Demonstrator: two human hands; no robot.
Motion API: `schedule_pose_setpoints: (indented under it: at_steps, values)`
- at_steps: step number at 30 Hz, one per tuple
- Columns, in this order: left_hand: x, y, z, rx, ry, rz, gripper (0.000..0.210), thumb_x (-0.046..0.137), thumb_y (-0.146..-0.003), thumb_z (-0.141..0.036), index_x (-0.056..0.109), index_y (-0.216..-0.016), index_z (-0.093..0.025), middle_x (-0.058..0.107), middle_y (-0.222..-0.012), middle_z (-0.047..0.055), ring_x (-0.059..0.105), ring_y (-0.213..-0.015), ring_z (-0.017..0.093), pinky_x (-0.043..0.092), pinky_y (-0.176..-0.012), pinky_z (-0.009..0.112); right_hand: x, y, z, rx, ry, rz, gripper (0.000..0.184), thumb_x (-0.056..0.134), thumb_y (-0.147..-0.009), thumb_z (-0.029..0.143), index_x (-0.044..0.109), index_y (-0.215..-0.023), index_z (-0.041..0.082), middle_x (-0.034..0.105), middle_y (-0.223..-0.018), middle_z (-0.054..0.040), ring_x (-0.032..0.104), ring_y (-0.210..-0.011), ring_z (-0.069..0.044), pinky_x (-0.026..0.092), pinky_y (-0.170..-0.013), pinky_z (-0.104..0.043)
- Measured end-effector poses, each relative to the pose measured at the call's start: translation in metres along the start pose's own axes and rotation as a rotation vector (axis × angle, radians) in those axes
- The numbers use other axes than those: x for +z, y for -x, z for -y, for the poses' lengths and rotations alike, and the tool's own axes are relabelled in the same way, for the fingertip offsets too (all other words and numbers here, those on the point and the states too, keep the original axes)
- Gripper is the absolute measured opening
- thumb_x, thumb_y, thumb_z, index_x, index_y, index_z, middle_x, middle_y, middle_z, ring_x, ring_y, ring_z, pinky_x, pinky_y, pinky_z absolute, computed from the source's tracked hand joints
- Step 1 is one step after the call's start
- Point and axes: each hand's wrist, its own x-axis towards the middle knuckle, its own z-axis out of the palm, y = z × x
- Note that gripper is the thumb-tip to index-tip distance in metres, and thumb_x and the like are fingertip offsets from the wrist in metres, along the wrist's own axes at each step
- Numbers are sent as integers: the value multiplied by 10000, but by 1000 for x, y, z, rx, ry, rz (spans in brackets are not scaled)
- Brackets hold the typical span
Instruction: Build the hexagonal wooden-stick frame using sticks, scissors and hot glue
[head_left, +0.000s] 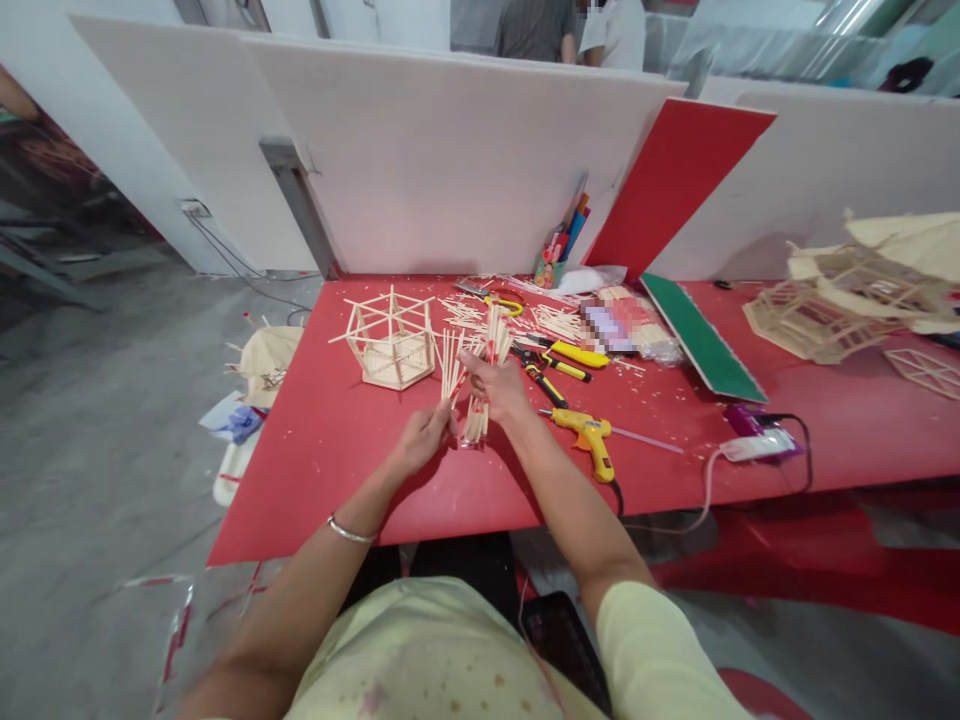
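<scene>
In my left hand (425,437) I grip a fanned bundle of thin wooden sticks (450,362) by its lower end. My right hand (497,388) is closed around a second bundle of sticks (495,335), which has red and clear wrapping and pokes out above and below the fist. Both hands are close together over the front middle of the red table (360,450). Left of them stands a six-sided stick frame (394,345) on a wooden base. Loose sticks (559,322) lie behind my right hand.
Yellow-handled pliers (551,380), a yellow cutter (577,354) and a yellow glue gun (592,430) lie to the right. Scissors (502,303) and a pen cup (549,268) are farther back. A green board (705,340), power strip (761,440) and wooden models (817,310) occupy the right.
</scene>
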Motion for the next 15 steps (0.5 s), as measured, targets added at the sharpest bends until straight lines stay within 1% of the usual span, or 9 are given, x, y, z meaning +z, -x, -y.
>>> schedule_pose_setpoints:
  at_steps: [2, 4, 7, 9, 11, 13, 15]
  values:
    - [3, 0, -4, -15, 107, 30, 679, 489, -923, -800, 634, -676, -184, 370, -434, -42, 326, -390, 92, 277, -432, 247, 6, 5, -6, 31, 32, 26, 570, 984, -547, 451, 458, -622, 243, 320, -457, 130, 229, -408, -43, 172, -391, -236]
    - [5, -2, -7, -16, 196, 14, 700, 484, -887, -850, 599, -667, -196, 320, -420, -61, 250, -365, 78, 216, -401, 243, 11, 12, -12, 84, 59, 98, 550, 973, -555, 493, 489, -607, 238, 365, -445, 112, 277, -396, -54, 209, -391, -242]
    - [5, -5, -12, 15, 250, -52, 698, 501, -843, -889, 561, -687, -211, 286, -415, -80, 206, -359, 73, 166, -387, 241, 17, 21, -15, 110, 116, 200, 516, 954, -578, 544, 554, -596, 220, 456, -468, 72, 369, -416, -75, 286, -411, -252]
    - [2, -6, -15, 53, 251, -82, 634, 606, -820, -843, 585, -764, -212, 285, -427, -99, 203, -372, 67, 170, -398, 232, 16, 23, -11, 94, 143, 221, 491, 960, -575, 541, 603, -629, 208, 456, -487, 74, 352, -432, -66, 268, -417, -244]
    - [-1, -5, -17, 85, 230, -94, 554, 703, -813, -755, 606, -820, -209, 290, -437, -112, 205, -383, 58, 170, -411, 222, 13, 21, -3, 57, 92, 204, 475, 946, -590, 567, 666, -721, 207, 398, -491, 98, 283, -434, -53, 209, -411, -234]
    - [-1, -3, -18, 95, 190, -82, 515, 716, -835, -705, 606, -801, -202, 308, -436, -110, 216, -382, 53, 162, -412, 218, 9, 17, 4, -8, -2, 154, 478, 920, -618, 596, 702, -805, 214, 336, -490, 118, 229, -433, -49, 169, -409, -229]
    - [1, -2, -17, 85, 170, -57, 518, 686, -858, -708, 603, -800, -200, 326, -436, -105, 231, -378, 56, 169, -405, 217, 7, 15, 8, -65, -50, 91, 467, 928, -609, 579, 686, -769, 213, 306, -482, 126, 209, -431, -46, 155, -409, -228]
